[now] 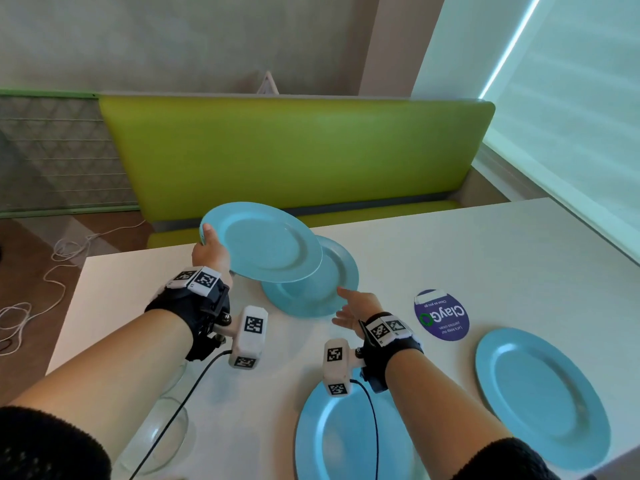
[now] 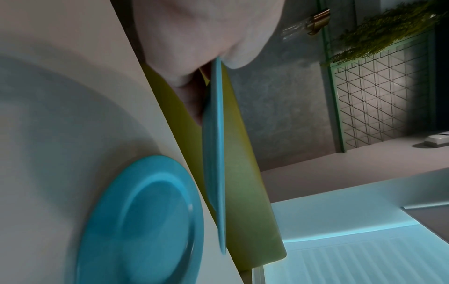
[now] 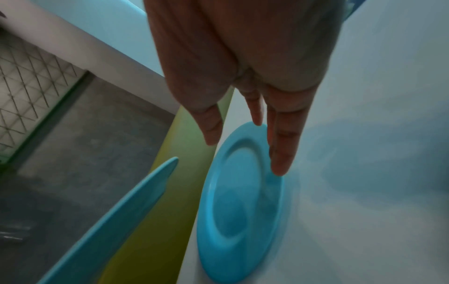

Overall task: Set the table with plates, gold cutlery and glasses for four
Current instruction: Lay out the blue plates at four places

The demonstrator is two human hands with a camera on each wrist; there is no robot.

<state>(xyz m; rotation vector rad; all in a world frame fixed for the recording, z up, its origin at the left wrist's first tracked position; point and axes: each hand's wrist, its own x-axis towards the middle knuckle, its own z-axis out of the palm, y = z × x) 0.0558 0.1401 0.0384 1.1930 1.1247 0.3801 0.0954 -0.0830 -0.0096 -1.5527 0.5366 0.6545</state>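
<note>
My left hand (image 1: 209, 245) grips the left rim of a blue plate (image 1: 263, 242), thumb on top, and holds it tilted above the white table (image 1: 450, 251). In the left wrist view that plate (image 2: 216, 153) shows edge-on, pinched by the hand (image 2: 206, 63). Below it a second blue plate (image 1: 322, 289) (image 2: 136, 221) (image 3: 243, 201) lies flat on the table. My right hand (image 1: 353, 306) (image 3: 255, 134) hovers open at that plate's near right rim, fingers straight. Two more blue plates lie close to me: one (image 1: 343, 441) under my right wrist, one (image 1: 540, 396) at the right.
A clear glass bowl (image 1: 162, 424) sits near the table's front left under my left forearm. A round purple sticker (image 1: 441, 315) lies flat on the table. A green bench (image 1: 294, 150) backs the far edge; a window blind runs along the right.
</note>
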